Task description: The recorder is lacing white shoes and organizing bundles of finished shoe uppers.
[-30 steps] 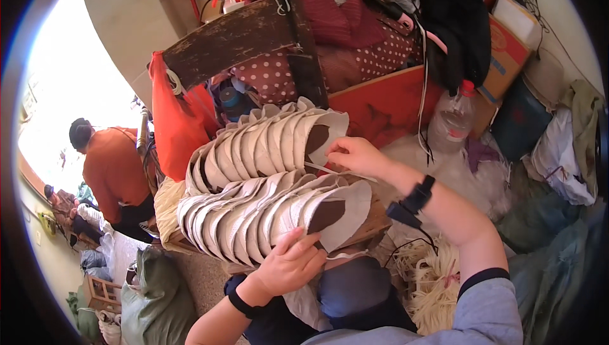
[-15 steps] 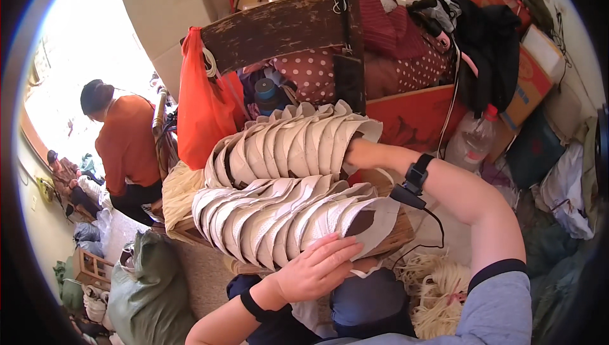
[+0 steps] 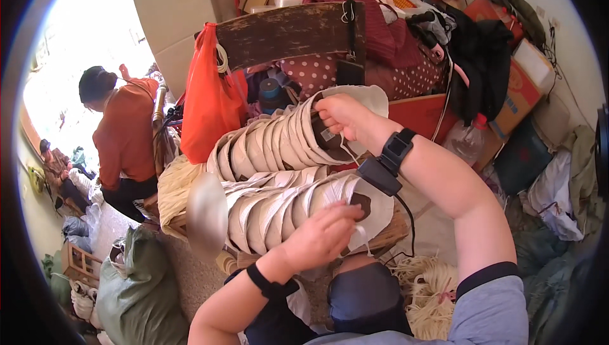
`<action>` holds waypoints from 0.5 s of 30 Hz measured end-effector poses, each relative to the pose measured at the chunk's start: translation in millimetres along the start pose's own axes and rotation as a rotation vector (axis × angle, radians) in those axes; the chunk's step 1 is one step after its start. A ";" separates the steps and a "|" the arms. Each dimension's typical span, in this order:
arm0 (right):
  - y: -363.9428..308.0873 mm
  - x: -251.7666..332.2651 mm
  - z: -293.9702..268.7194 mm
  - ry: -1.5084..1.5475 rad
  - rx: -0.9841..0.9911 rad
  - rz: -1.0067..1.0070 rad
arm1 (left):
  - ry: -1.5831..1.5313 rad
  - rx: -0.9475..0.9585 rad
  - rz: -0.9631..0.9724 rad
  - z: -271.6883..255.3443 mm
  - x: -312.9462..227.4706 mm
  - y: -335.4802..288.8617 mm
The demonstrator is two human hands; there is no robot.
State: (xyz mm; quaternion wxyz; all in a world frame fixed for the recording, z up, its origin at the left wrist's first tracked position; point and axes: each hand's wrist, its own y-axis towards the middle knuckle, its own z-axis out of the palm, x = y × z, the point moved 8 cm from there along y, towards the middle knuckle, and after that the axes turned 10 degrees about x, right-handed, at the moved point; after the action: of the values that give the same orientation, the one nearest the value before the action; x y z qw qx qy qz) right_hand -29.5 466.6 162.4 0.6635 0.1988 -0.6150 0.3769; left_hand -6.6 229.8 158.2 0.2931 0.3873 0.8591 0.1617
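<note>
Two rows of nested off-white shoe uppers lie side by side in front of me, a far row [image 3: 263, 142] and a near row [image 3: 279, 208]. My right hand [image 3: 342, 117] has its fingers curled over the rim at the far row's open right end, gripping the end shoe upper [image 3: 371, 99]. A thin white cord hangs below that hand. My left hand [image 3: 327, 231] is at the near row's right end, its fingertips bent and slightly smeared. Beside it dangles a white strip [image 3: 363, 236]. A pale blurred piece [image 3: 207, 216] stands out at the near row's left end.
The rows rest on a wooden chair [image 3: 390, 234] with a dark worn backrest [image 3: 292, 34]. An orange-red bag [image 3: 206, 104] hangs from it. A person in orange [image 3: 127, 136] sits at the left. A green sack [image 3: 139, 288] and pale cord bundles [image 3: 425, 288] lie below.
My right hand has come out of the far row's opening to its rim. My left hand has lifted slightly and bent its fingers. A pale piece has swung outward at the near row's left end.
</note>
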 end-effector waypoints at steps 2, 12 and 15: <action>-6.3 7.3 12.3 -0.008 0.023 0.026 | -0.046 -0.029 -0.036 -0.6 11.7 4.0; -216.3 155.3 75.8 -0.344 0.123 -0.559 | -0.269 -0.205 -0.225 -15.4 25.2 -2.3; -286.2 155.4 78.1 -0.619 -0.140 -0.656 | -0.328 -0.398 -0.217 -24.9 29.4 -12.3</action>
State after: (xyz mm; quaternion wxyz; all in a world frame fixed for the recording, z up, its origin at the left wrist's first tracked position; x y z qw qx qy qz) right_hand 125.3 267.1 382.5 0.5445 0.4411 -0.7129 0.0273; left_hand -44.8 242.9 160.2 0.5140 0.2489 0.7880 0.2300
